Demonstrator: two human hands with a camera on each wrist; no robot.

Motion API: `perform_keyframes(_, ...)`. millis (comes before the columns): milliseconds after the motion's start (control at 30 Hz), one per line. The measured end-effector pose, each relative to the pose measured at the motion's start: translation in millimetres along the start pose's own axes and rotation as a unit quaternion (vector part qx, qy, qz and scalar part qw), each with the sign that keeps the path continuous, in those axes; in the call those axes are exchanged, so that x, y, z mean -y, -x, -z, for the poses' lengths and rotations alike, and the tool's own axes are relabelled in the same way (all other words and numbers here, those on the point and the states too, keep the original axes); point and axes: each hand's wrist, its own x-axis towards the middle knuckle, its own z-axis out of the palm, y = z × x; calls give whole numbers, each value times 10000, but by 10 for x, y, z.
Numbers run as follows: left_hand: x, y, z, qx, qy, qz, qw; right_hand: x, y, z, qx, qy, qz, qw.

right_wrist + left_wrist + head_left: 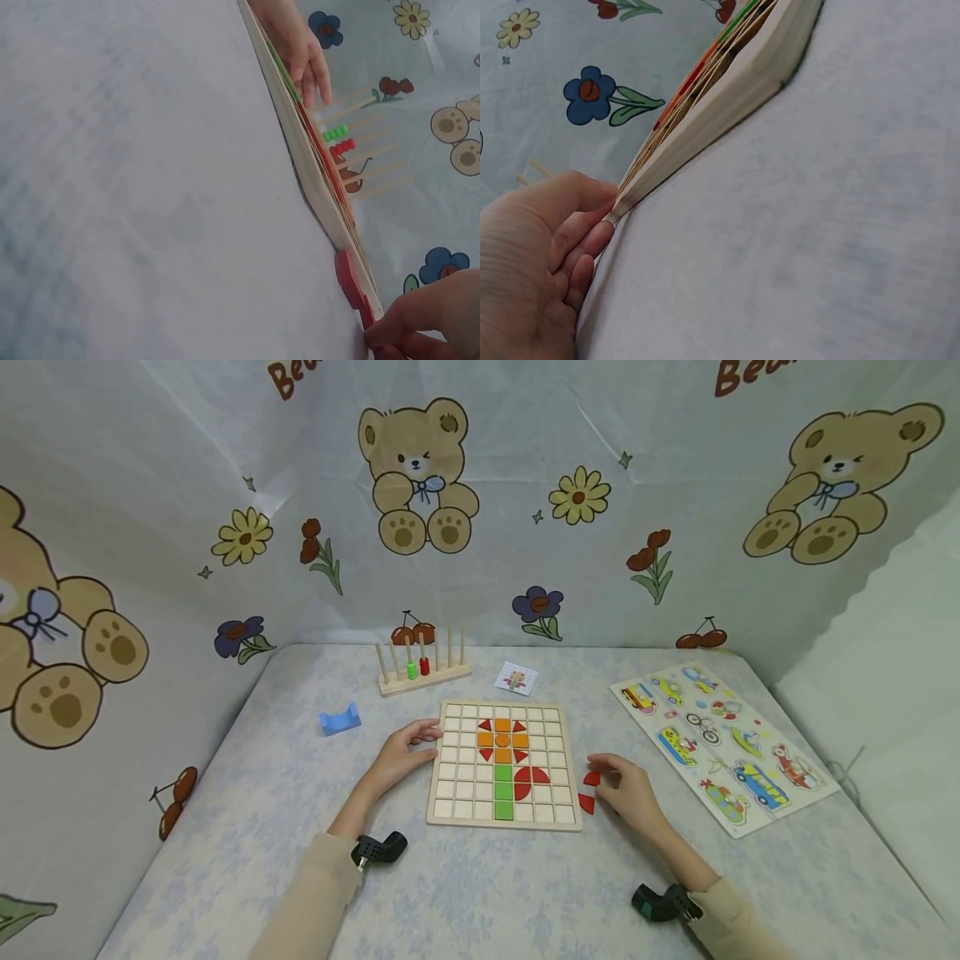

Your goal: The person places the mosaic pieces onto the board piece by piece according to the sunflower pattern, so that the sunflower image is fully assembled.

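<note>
A wooden grid board (462, 791) lies in the middle of the head view, with orange, red and green pieces forming a flower shape. My left hand (401, 752) touches the board's left edge, its fingers relaxed; the left wrist view shows the fingertips at the rim. To the right of the board, my right hand (632, 793) pinches a red quarter-circle piece (592, 778) between thumb and finger, low at the table. Another red quarter-circle piece (586, 803) lies beside the board's right edge, just nearer me. The right fingertips partly cover the pinched piece.
Behind the board stand a wooden peg rack (427, 679) with green and red beads and a small pattern card (516, 678). A blue curved block (341, 719) lies at the left. To the right is a vehicle puzzle board (723, 739). A bear-print cloth (495, 585) hangs behind the table.
</note>
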Motion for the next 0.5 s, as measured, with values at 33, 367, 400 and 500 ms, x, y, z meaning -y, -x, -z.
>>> perform_keyframes(33,0,-1,-2,-9,-3,4,10000,0,-5,4,27,-62,-1,10000)
perform_keyframes(367,-279,90,11,92,15,89,9999,3,-1,36,135,-96,-90,9998)
perform_keyframes(400,-320,107,18,100,7,65,9999,0,-1,41,154,-110,-116,9998)
perform_keyframes(500,-384,139,35,66,-16,16,10000,9,-10,51,147,-224,-167,9995)
